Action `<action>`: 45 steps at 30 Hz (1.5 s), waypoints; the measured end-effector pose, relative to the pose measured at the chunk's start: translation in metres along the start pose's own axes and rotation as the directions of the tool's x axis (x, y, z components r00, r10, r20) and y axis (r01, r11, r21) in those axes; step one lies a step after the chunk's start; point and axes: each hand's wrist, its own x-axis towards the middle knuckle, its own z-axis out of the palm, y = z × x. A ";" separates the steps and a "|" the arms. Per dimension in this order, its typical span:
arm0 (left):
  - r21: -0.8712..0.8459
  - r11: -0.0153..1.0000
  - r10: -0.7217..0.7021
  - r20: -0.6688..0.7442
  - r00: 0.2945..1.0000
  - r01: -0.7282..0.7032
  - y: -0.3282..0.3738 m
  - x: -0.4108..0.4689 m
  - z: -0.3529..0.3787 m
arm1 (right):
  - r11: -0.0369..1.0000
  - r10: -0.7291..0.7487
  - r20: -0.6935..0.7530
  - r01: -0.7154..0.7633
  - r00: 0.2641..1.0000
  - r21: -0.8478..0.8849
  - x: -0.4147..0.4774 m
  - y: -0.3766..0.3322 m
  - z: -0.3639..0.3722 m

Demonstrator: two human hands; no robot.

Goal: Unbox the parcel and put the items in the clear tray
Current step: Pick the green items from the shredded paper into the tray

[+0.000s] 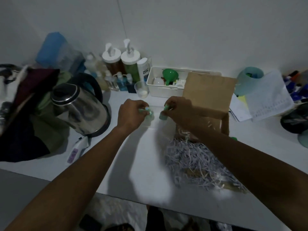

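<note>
An open brown cardboard parcel (pixel 208 95) sits on the white table, its flap raised, with shredded paper filler (pixel 195 159) spilling out in front. My left hand (pixel 130 114) grips small pale green items (pixel 147 110) left of the box. My right hand (pixel 180 110) holds other small pale green items (pixel 162 116) beside it. Both hands hover over a faint clear tray (pixel 155 124) whose outline is hard to make out in the dim light.
A steel kettle (pixel 80 107) stands at left next to a pile of cloth. Pump bottles (pixel 120 62), a small cup (pixel 141 89) and a white bin with a green funnel (pixel 170 76) line the back wall. Papers (pixel 266 95) lie at right.
</note>
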 end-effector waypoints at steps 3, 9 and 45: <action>0.094 0.981 0.166 0.042 0.985 -0.169 -0.014 0.036 0.009 | 0.986 -0.059 0.067 0.069 0.996 -0.154 0.028 0.001 0.024; 0.121 0.924 0.345 0.148 0.927 -0.363 -0.036 0.075 0.034 | 0.894 -0.167 0.183 0.227 0.969 -0.386 0.059 0.020 0.052; -0.051 0.945 0.321 0.324 0.890 -0.322 0.098 -0.137 0.109 | 0.980 -0.047 -0.293 -0.013 0.955 -0.201 -0.174 0.125 -0.098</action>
